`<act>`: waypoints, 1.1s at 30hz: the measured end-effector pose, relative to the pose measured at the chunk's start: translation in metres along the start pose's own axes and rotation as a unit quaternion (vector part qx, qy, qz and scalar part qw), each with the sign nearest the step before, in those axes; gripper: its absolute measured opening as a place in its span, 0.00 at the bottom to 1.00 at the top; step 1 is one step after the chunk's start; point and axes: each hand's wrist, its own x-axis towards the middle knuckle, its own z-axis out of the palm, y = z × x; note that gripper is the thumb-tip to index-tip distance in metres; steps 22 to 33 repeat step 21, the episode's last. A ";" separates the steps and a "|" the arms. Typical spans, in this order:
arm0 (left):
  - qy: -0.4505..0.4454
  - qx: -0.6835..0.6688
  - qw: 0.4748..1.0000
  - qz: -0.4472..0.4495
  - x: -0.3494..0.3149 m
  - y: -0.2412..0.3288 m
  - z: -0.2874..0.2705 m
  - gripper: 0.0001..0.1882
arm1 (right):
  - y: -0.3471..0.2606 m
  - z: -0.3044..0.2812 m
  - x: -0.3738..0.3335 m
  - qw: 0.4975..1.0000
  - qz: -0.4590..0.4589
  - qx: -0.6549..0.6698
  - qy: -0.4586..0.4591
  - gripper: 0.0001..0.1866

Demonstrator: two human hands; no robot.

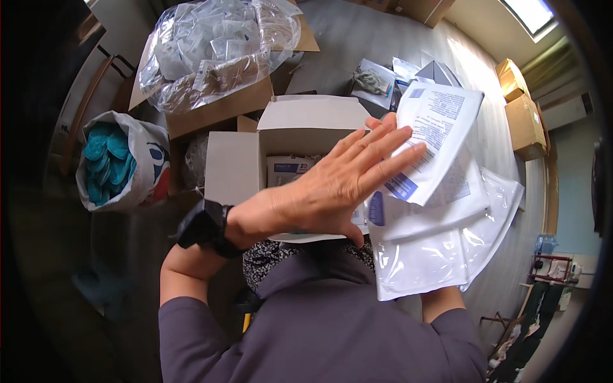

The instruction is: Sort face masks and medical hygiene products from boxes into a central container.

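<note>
My left hand [332, 179], with a black watch-like device on its wrist, reaches rightward over an open white carton [306, 115]. Its fingers are stretched out and overlap the left edge of a flat white printed packet [440, 121]; whether they press on it I cannot tell. Beneath that packet fan out another white printed packet [440, 210] and shiny clear-fronted pouches [421, 262], held up above my right forearm [444, 303]. These packets hide my right hand. Inside the carton lies a white and blue printed packet [287, 169].
A large cardboard box [220, 105] full of small clear packets stands at the far left. Left of the carton is a white bag [150, 134] of teal items. Gloves [371, 82] and packs lie behind the packets. Cardboard boxes [527, 127] stand by the right wall.
</note>
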 end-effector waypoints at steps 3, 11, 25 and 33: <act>0.016 0.062 0.998 0.002 -0.013 -0.004 0.024 0.63 | 0.009 0.012 0.004 0.999 -0.006 -0.002 -0.039 0.17; 0.235 0.047 0.965 -0.111 -0.015 -0.022 0.013 0.42 | 0.039 0.047 0.009 0.984 -0.028 -0.059 -0.164 0.22; 0.258 -0.127 0.935 -0.209 -0.029 -0.077 -0.035 0.22 | 0.077 0.082 0.048 0.958 0.256 0.128 -0.004 0.26; 0.258 -0.127 0.935 -0.209 -0.029 -0.077 -0.035 0.22 | 0.077 0.082 0.048 0.958 0.256 0.128 -0.004 0.26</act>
